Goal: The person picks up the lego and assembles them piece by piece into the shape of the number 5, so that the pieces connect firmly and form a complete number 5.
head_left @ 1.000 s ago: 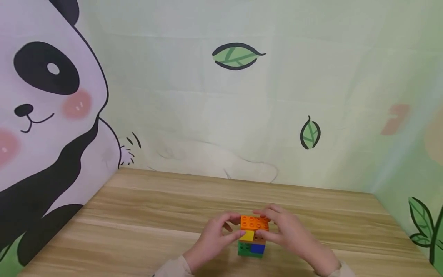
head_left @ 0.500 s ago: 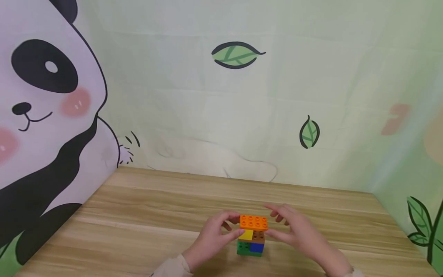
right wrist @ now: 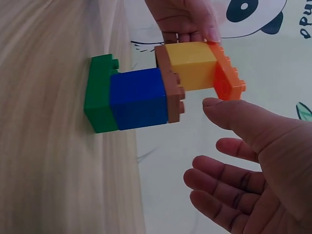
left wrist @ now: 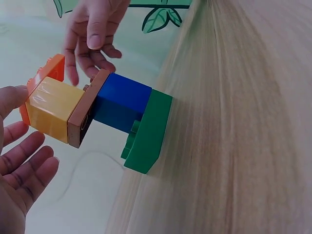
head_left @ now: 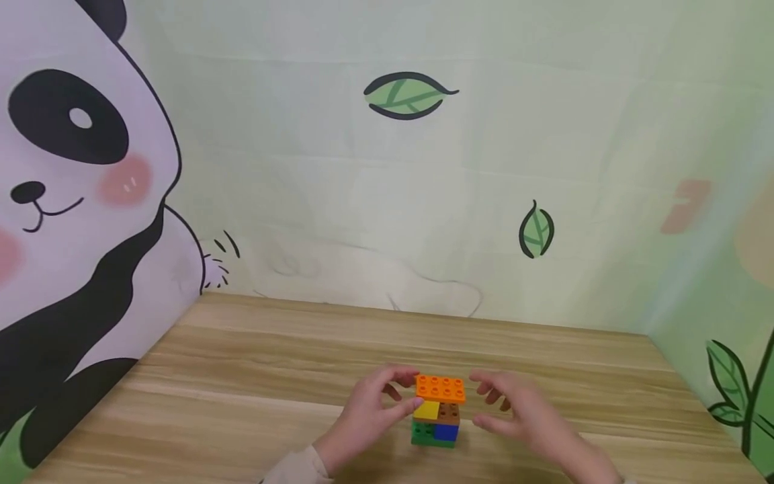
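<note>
A small tower of toy building bricks stands upright on the wooden table. At its foot is a flat green brick (head_left: 423, 441), with a blue brick (left wrist: 122, 100) on its right half. A flat brown brick (right wrist: 169, 87) lies over the blue one and carries a yellow brick (left wrist: 56, 108) on its left half. The flat orange brick (head_left: 440, 388) tops the tower, its right half overhanging. My left hand (head_left: 370, 409) pinches the orange brick's left end between thumb and finger. To the right of the tower, my right hand (head_left: 525, 411) is apart from it, fingers relaxed and holding nothing.
The wooden table (head_left: 272, 356) stretches back to a pale green cloth backdrop (head_left: 302, 134) printed with leaves. A large printed panda (head_left: 72, 222) covers the left side.
My right hand has come off the orange brick and moved away to the right. My left hand keeps its place at the brick's left end. The camera view has shifted slightly.
</note>
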Available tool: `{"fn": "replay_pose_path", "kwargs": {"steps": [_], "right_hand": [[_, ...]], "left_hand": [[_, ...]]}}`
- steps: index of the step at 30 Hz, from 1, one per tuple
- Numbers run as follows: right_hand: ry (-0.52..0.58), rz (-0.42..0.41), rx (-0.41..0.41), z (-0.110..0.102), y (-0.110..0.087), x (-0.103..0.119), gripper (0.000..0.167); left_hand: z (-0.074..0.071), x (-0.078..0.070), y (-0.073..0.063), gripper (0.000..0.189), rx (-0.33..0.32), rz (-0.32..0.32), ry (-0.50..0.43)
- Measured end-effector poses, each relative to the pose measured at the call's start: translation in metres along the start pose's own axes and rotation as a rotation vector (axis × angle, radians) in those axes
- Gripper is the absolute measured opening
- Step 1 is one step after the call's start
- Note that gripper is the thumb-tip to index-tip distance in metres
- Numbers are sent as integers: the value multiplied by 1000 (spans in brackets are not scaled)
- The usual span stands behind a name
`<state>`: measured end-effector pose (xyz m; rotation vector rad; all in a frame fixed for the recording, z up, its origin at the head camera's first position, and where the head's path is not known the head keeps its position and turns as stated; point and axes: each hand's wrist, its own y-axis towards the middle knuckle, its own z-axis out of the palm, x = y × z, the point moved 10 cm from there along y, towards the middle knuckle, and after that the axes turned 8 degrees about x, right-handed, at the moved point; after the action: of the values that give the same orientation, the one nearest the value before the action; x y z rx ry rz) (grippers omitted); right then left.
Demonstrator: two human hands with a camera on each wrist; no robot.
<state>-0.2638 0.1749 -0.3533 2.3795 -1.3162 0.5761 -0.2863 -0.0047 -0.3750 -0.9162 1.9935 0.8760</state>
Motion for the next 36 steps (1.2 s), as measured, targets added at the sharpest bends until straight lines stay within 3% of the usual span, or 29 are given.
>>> {"fn": "replay_pose_path", "kwargs": {"steps": [4,21,30,36], "right_hand": [[27,-56,-16,7,-2,-2,46],[201,1,88,40,1,-21,41],[293,-51,63,46,2,-21,41],[328,-30,92,56,4,-25,37]], "left_hand": [[0,-1,0,39,-3,6,9],[2,1,-1,36,4,8,-4],[2,2,0,35,4,-12,3],[2,1,0,35,1,-15,8]]}}
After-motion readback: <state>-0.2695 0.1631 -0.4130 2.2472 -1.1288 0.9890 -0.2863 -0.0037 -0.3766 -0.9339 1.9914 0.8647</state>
